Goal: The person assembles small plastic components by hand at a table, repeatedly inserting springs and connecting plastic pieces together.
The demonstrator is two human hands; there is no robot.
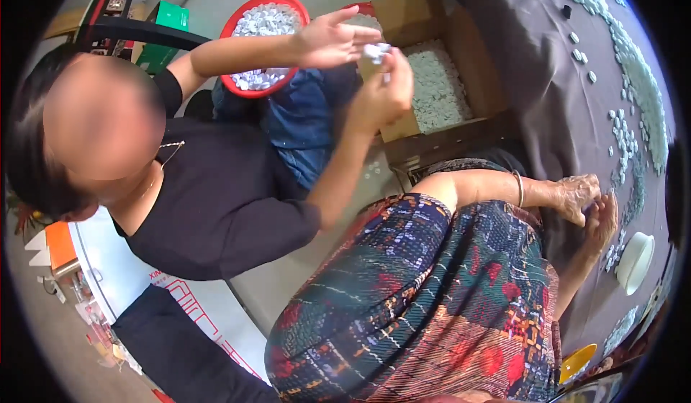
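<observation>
My left hand (578,196), with a bangle on its wrist, and my right hand (603,221) meet at the near edge of the grey cloth-covered table. Their fingers are bent and pressed together. Whatever they hold is too small and too covered to make out. Just beyond my fingers lie scattered small pale pieces (625,135), and behind those a long heap of pale green-white pieces (648,108). Close to my right hand a white bowl (636,263) stands tilted on the cloth.
A co-worker in black sits at left, pinching small white pieces (376,52) above a cardboard box (479,61) of pale pieces. Beside them is a red basin (303,16) of white pieces. A yellow dish (578,362) lies at the table's lower end.
</observation>
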